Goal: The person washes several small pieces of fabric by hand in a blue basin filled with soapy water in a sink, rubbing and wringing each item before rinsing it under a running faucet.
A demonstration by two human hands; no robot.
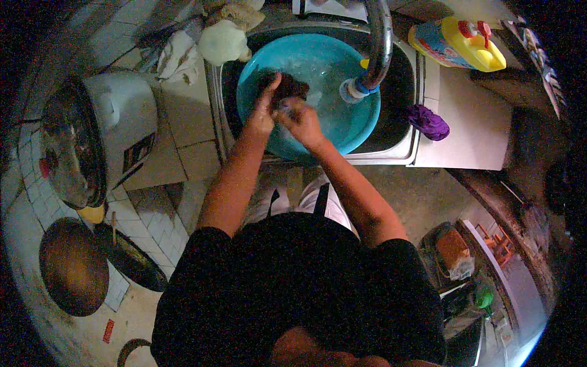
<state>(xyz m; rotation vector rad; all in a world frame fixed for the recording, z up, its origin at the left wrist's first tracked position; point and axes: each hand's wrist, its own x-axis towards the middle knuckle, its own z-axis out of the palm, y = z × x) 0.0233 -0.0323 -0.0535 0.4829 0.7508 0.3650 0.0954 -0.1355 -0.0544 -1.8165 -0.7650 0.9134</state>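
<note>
A turquoise plastic basin (353, 137) of cloudy water sits inside a steel-rimmed sink (385, 158). Over its left half, my left hand (263, 112) holds a dark, wet, cloth-like item (293, 87), thumb pointing up along it. My right hand (302, 121) presses against the item's lower edge with curled fingers. Motion blurs those fingertips, and a small pale patch there is too unclear to name. A metal faucet (379, 46) with a blue-and-white nozzle (355, 89) reaches over the basin's right side.
Right of the sink lie a crumpled purple cloth (429, 122) and a yellow jug (458, 43) with red cap. A striped cloth (179, 57) and a pale green rounded object (223, 42) are at left. Farther left stand a white appliance (128, 110) and a wok (73, 266).
</note>
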